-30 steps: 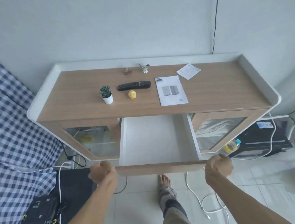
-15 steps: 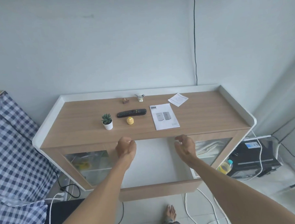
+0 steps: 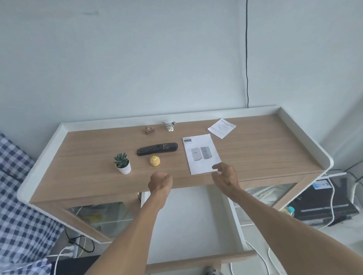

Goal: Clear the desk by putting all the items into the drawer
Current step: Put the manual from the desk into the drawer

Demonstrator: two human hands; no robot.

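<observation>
The white drawer (image 3: pixel 192 224) stands pulled out below the wooden desk (image 3: pixel 260 152), nothing in it. On the desk lie a black remote (image 3: pixel 157 148), a small yellow cupcake-shaped piece (image 3: pixel 154 160), a potted succulent (image 3: pixel 122 166), a white booklet (image 3: pixel 201 153), a folded leaflet (image 3: pixel 221 128), a brown figurine (image 3: pixel 149 130) and a bird figurine (image 3: pixel 169 125). My left hand (image 3: pixel 160 182) hovers over the desk's front edge, just below the yellow piece, fingers loosely curled and holding nothing. My right hand (image 3: pixel 225 176) is open at the booklet's near corner.
A checked blue-and-white cloth (image 3: pixel 11 207) lies at the left. Glass-fronted compartments flank the drawer. A black device (image 3: pixel 325 201) and white cables (image 3: pixel 262 256) sit on the floor at the right. A black cable (image 3: pixel 246 51) runs down the wall.
Both hands let go of the drawer front after pulling it out and rose over the desk's front edge. My view lifted toward the desk top and wall.
</observation>
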